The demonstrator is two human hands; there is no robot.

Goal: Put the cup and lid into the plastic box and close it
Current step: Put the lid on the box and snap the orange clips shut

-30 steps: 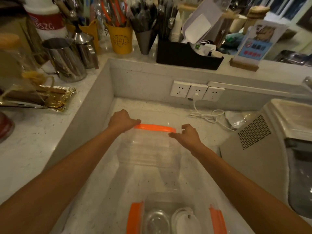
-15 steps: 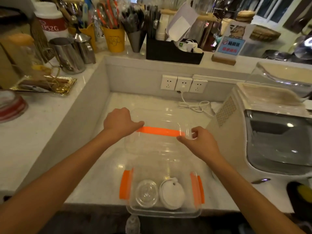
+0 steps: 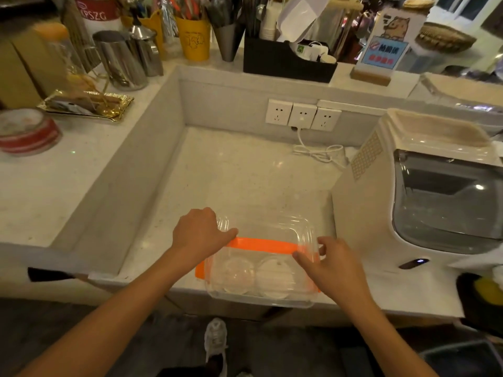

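Note:
A clear plastic box (image 3: pixel 217 292) with orange clips stands at the front edge of the white counter. Inside it lie a clear cup (image 3: pixel 236 273) on the left and a white round lid (image 3: pixel 276 276) on the right. The box's transparent cover (image 3: pixel 275 229) with an orange strip (image 3: pixel 261 244) is tilted low over the box. My left hand (image 3: pixel 200 235) grips the cover's far left corner. My right hand (image 3: pixel 332 263) holds its right edge, fingers on the rim.
A white machine (image 3: pixel 424 202) with a dark window stands right of the box. Wall sockets (image 3: pixel 302 115) and a white cable (image 3: pixel 321 153) are at the back. Steel jugs (image 3: pixel 122 59), yellow holders, a gold tray (image 3: pixel 87 104) and a red-banded tin (image 3: pixel 25 131) sit on the raised ledge at left.
Both hands have brought the cover down and toward me; it now lies almost over the box. The view has pulled back and my foot shows below the counter.

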